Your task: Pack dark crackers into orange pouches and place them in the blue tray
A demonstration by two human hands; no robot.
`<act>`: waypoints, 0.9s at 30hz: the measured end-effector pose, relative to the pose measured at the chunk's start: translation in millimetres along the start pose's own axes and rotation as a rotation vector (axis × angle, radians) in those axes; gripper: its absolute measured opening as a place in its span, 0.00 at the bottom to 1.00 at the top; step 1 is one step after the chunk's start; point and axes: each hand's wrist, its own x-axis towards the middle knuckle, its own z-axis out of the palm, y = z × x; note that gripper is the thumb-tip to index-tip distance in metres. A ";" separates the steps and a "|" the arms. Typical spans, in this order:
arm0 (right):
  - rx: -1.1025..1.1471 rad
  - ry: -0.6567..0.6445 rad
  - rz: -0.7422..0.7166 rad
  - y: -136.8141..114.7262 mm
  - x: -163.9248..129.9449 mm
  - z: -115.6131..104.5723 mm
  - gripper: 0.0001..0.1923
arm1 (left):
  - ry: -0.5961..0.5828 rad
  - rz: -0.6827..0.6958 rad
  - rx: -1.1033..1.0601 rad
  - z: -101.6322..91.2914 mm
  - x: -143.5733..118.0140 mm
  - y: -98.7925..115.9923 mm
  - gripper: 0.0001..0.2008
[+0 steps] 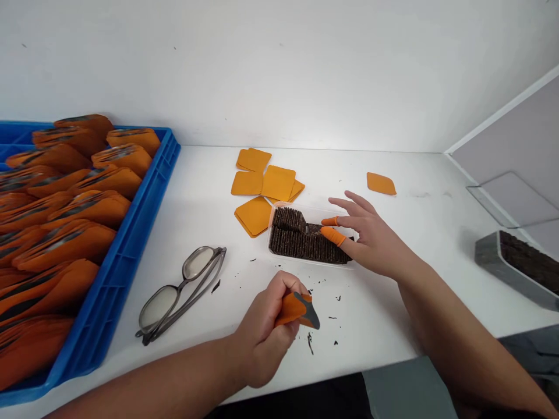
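White table point(410, 233); glasses point(181, 284) near blue crate point(133, 233); left grip point(268, 334) holding orange piece point(290, 308); right grip point(371, 235) spread at dark slices point(301, 243).

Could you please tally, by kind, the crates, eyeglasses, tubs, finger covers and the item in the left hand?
Blue crate: 1
Eyeglasses: 1 pair
Clear tub plus grey tub: 2
Orange finger covers: 2
Orange-and-grey item in left hand: 1
Total: 7
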 end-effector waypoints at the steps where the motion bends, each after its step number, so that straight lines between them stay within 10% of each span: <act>1: -0.008 -0.009 0.013 2.4 0.6 1.1 0.24 | -0.007 0.014 -0.006 0.1 0.4 -0.1 0.09; 27: 0.144 -0.125 0.302 16.4 14.9 -6.4 0.19 | 0.006 -0.065 0.077 2.6 2.2 3.7 0.11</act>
